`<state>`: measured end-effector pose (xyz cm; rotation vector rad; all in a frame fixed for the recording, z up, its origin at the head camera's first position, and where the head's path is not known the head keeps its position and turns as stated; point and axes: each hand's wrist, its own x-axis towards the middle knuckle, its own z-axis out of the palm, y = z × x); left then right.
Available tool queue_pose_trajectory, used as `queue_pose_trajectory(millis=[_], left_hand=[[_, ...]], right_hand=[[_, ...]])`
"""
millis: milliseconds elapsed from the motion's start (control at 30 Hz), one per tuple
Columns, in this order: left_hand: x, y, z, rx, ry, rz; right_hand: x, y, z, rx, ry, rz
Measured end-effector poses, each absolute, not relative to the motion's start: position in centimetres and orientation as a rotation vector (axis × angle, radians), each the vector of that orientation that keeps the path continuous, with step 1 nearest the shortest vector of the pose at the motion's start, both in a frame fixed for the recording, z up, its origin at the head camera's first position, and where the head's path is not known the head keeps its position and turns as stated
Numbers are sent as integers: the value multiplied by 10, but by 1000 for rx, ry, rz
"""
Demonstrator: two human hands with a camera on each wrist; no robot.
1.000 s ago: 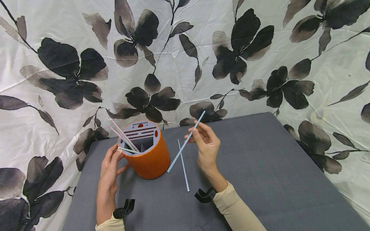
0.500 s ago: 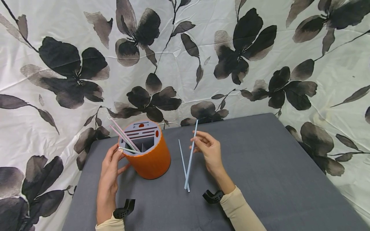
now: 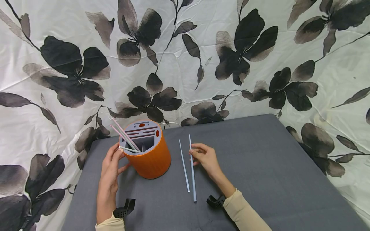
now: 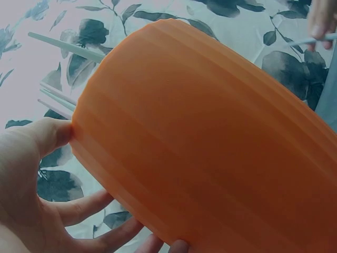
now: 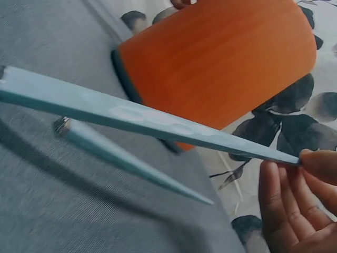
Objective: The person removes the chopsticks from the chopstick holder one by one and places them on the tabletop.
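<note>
An orange cylindrical utensil holder (image 3: 151, 165) with a pale lavender slotted top stands on the table. My left hand (image 3: 110, 168) holds its left side, thumb at the rim and fingers spread along the wall. Pink chopsticks (image 3: 120, 128) lean out of an open compartment, and a pale green chopstick (image 3: 128, 149) lies low across the rim. Between thumb and fingers, my right hand (image 3: 206, 160) pinches a light blue chopstick (image 3: 193, 179) near its thin end; the thick end points toward me. Beside it, a second light blue chopstick (image 3: 184, 166) lies on the table, roughly parallel and apart.
The grey cloth-covered table (image 3: 260, 173) extends to the right of my right hand. Behind it hangs a white curtain (image 3: 185, 73) with dark flowers. Black wrist mounts (image 3: 124, 209) sit on both arms.
My right hand has moved down and slightly right, turning the held chopstick from a slant toward the holder to nearly in line with the lying one. The left hand and holder stay put.
</note>
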<state>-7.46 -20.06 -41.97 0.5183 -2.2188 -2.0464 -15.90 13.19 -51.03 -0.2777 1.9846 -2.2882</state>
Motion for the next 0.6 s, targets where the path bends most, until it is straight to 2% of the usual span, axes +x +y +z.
queue_pose_trajectory(millis=[600], left_hand=[[-74, -198, -423, 494, -2202, -2029]], right_hand=[[-163, 137, -553, -62, 2040, -2067]])
